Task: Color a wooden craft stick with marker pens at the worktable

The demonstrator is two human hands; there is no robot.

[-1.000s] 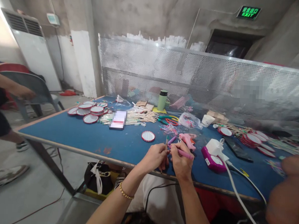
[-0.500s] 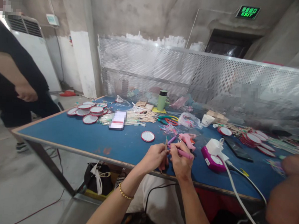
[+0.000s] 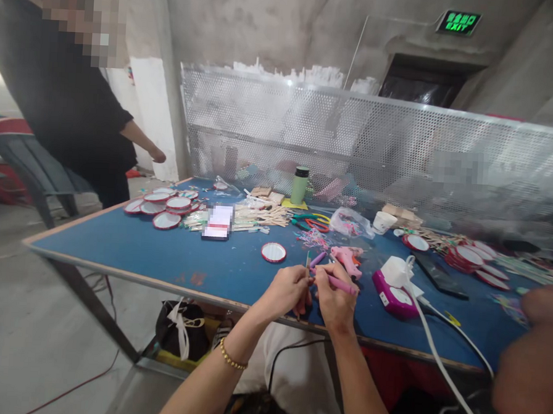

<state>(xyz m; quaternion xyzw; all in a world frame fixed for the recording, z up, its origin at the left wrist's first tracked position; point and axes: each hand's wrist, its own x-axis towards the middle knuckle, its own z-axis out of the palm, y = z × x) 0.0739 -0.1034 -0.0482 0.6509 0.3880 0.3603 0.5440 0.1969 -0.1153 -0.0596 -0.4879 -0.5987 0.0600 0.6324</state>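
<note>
My left hand, with a beaded bracelet on the wrist, is closed on a thin upright stick with a greenish tip. A pink-purple pen is pinched in my right hand, its front end close to the stick. Whether the pen touches the stick I cannot tell. Just beyond my fingers lies a short purple piece, perhaps a cap. A pink glue gun rests past my right hand. To the left of it, a round white disc with a red rim lies flat on the blue table.
Piled red-rimmed discs, a phone and wooden sticks lie left. Behind are a green bottle, pliers and a paper cup. A purple power strip with cables stands right, near another person's blurred arm.
The person in black at the left has moved to the right and turned, uncovering a chair. My hands, the stick and the pen have hardly moved.
</note>
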